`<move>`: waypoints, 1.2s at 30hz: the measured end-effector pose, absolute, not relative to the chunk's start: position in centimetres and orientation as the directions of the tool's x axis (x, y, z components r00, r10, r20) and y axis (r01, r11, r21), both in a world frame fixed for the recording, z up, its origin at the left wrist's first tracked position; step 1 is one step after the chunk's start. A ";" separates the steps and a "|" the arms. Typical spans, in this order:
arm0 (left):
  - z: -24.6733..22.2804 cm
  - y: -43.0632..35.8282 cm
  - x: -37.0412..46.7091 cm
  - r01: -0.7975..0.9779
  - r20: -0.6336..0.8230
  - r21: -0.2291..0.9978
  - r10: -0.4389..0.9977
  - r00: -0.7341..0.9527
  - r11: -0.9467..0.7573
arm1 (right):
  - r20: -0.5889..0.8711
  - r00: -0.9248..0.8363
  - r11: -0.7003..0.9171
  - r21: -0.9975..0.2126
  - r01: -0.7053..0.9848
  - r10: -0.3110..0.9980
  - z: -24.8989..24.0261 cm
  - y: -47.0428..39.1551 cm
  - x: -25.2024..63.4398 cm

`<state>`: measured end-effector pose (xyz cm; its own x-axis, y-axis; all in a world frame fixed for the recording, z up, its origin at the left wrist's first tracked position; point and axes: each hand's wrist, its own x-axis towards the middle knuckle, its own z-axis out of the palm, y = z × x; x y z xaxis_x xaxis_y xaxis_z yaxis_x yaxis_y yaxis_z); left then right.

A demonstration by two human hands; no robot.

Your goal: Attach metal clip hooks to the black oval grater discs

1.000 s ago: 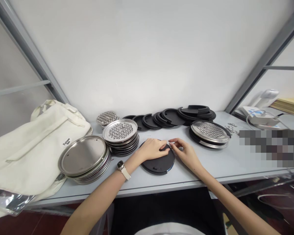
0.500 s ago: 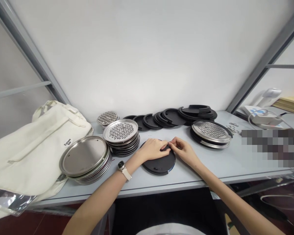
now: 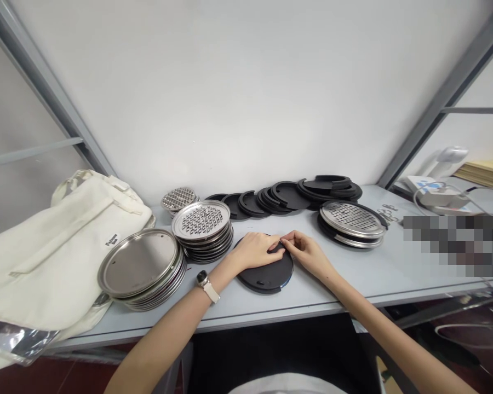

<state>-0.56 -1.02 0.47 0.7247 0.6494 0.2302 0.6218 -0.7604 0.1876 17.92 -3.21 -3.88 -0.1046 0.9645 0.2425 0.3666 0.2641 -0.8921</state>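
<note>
A flat black round disc with a raised rim and a small slot lies on the table in front of me. Across its upper part rests my left hand, fingers closed on the far right edge. My right hand is pinched at that same edge, its fingertips meeting those of the left. Whatever is between the right fingertips is too small or hidden to make out. Left of the disc stands a stack of round metal grater plates, with a stack of smooth metal discs nearer me.
Black rings and discs overlap along the wall. On the right sit grater plates with black rims, and small metal pieces beyond. A cream cloth bag covers the left end. A smaller grater stack stands behind.
The view has shifted very slightly. Both hands stay at the disc's far right edge, with almost no visible movement.
</note>
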 end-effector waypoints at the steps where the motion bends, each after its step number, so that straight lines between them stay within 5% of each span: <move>1: 0.4 -1.0 -0.6 0.621 0.235 0.186 0.648 0.725 -0.762 | 0.235 -0.112 0.260 -0.896 0.360 0.966 -4.0 -3.2 18.0; 36: 0.6 -1.1 -0.5 0.618 0.221 0.201 0.649 0.728 -0.760 | 0.239 -0.118 0.267 -0.869 0.417 0.964 -4.0 -3.6 18.5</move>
<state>-0.54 -1.15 0.60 0.7275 0.6495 0.2212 0.6176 -0.7603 0.2011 18.51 -3.59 -3.97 -0.1179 0.9638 0.2391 0.4165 0.2666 -0.8692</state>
